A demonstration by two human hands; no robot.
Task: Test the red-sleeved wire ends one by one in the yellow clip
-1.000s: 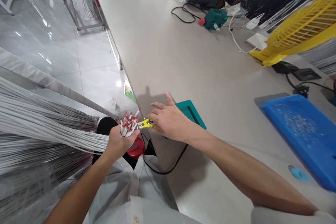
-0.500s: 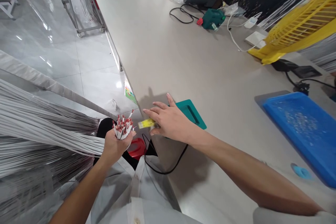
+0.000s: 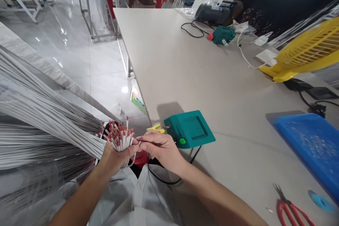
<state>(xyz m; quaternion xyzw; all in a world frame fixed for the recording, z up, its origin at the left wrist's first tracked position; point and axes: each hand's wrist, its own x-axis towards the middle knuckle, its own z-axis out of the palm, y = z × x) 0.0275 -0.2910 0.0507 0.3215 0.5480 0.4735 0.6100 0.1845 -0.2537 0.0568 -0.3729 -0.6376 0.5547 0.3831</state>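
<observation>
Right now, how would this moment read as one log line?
left hand: grips bundle of white wires | right hand: pinches single wire beside bundle | teal box: on table | red-handled pliers: on table

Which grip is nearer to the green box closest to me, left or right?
Right. The right grip is close to the green box, at its lower left in the view; the left grip is farther left, around the white wire bundle.
</observation>
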